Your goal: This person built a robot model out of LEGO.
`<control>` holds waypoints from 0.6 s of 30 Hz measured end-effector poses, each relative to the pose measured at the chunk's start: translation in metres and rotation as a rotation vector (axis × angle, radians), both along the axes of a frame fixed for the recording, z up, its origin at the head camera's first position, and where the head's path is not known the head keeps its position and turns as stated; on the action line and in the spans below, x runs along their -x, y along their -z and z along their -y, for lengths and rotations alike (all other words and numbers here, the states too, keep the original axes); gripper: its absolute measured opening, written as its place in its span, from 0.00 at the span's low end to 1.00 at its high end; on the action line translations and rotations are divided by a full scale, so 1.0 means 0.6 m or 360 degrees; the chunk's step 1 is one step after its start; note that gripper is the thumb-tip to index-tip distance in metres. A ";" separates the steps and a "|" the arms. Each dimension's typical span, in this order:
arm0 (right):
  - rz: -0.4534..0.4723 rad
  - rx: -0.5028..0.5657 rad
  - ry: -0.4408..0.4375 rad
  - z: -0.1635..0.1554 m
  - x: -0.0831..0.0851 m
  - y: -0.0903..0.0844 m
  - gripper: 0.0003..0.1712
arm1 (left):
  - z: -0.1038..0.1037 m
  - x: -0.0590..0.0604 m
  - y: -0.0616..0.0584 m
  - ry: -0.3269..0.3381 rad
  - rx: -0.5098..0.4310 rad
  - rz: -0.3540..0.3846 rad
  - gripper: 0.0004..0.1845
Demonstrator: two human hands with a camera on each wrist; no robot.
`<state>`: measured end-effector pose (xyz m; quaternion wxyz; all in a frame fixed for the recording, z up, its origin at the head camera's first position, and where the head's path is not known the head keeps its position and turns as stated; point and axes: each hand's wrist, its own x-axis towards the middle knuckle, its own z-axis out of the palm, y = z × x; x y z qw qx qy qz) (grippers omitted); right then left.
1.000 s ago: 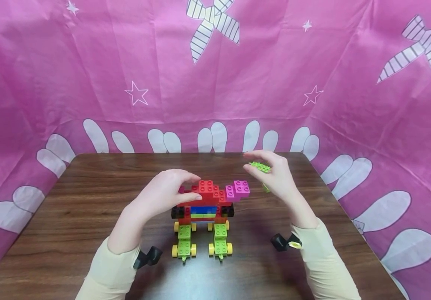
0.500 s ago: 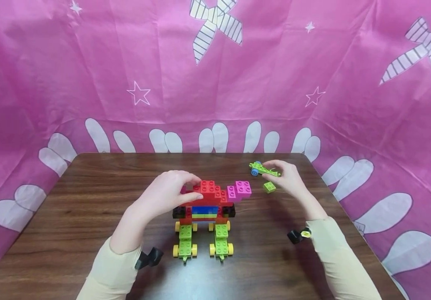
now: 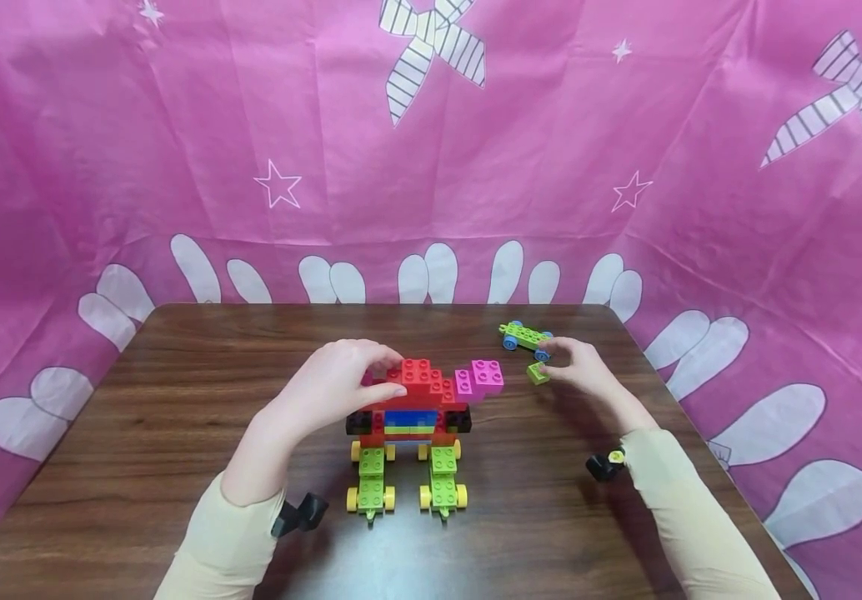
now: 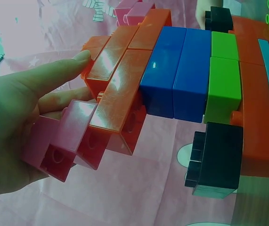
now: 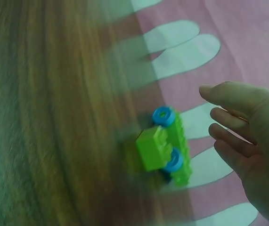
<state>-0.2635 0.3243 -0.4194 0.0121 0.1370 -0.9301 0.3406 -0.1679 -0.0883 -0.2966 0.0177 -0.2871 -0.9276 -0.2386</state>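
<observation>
Item: brick model (image 3: 416,408), standing near the middle of the dark wooden tabletop (image 3: 176,400). Built of red bricks on top, a blue and green band below, black bricks at either side, and two pink bricks (image 3: 479,379) stepped out on the side toward the right edge. It rests on two green wheeled bases with yellow wheels (image 3: 407,492), which point toward the near edge.

Left hand (image 3: 337,387): fingers curled over the top of the model on the side toward the left edge, thumb against the red bricks. In the left wrist view the fingertips (image 4: 75,63) press the red and pink bricks (image 4: 73,136), so the hand holds the model.

Right hand (image 3: 581,367): low over the tabletop toward the far right corner, its fingertips at or just beside a small green brick (image 3: 538,373). In the right wrist view the fingers (image 5: 233,122) are loosely bent with a clear gap between them and the small green brick (image 5: 153,148); the hand grips nothing there. Whether a fingertip touches the brick cannot be told from the head view.

Also near the far right corner: a green wheeled base with blue wheels (image 3: 524,337), lying flat just beyond the small green brick and just beside the right hand's fingers.

Surround: a pink cloth with white stars and striped bows (image 3: 626,167) hangs behind and beside the tabletop. Cream sleeves (image 3: 228,533) cover both forearms.
</observation>
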 end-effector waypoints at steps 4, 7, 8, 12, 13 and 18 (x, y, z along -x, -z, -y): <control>0.0038 -0.0029 0.0013 -0.010 0.006 0.017 0.27 | 0.000 -0.001 -0.001 -0.0007 -0.0004 0.0009 0.22; 0.0076 -0.0026 0.0010 -0.014 0.010 0.028 0.29 | 0.000 -0.001 -0.001 -0.0010 -0.0001 0.0011 0.22; 0.0089 -0.0027 0.0007 -0.015 0.011 0.031 0.30 | 0.000 0.000 -0.001 -0.0010 0.0001 0.0013 0.22; 0.0126 -0.0033 -0.0001 -0.018 0.015 0.042 0.32 | 0.000 0.000 -0.001 -0.0007 0.0008 0.0008 0.22; 0.0136 -0.0036 -0.0001 -0.019 0.016 0.044 0.32 | 0.000 0.001 -0.001 -0.0005 0.0009 0.0006 0.22; 0.0138 -0.0085 -0.0020 -0.022 0.021 0.056 0.32 | 0.000 0.000 -0.001 -0.0005 0.0011 0.0006 0.22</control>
